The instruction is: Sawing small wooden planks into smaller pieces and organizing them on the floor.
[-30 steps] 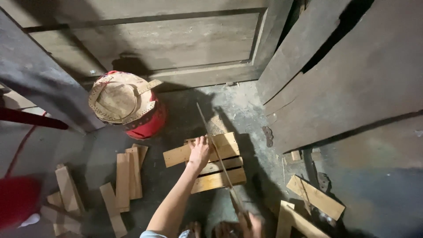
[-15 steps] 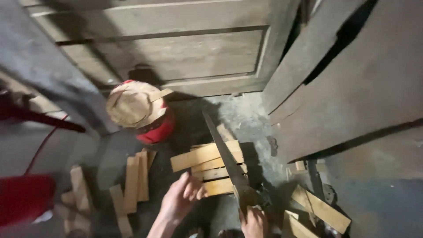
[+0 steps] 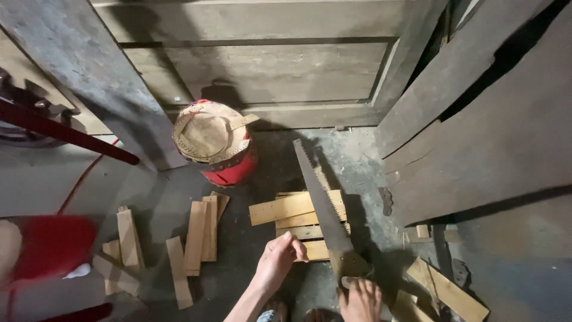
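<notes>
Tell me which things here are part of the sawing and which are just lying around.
In use:
- handsaw, gripped by the right hand
- stacked wooden slats under the blade
- left hand, open, just short of the slats

Lying about:
- cut wood pieces on the floor
- red bucket with a cardboard cover
- leaning boards

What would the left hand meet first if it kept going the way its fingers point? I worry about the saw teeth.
Probably the stacked wooden slats just beyond the left hand, not the handsaw lying across them; depth is unclear.
</notes>
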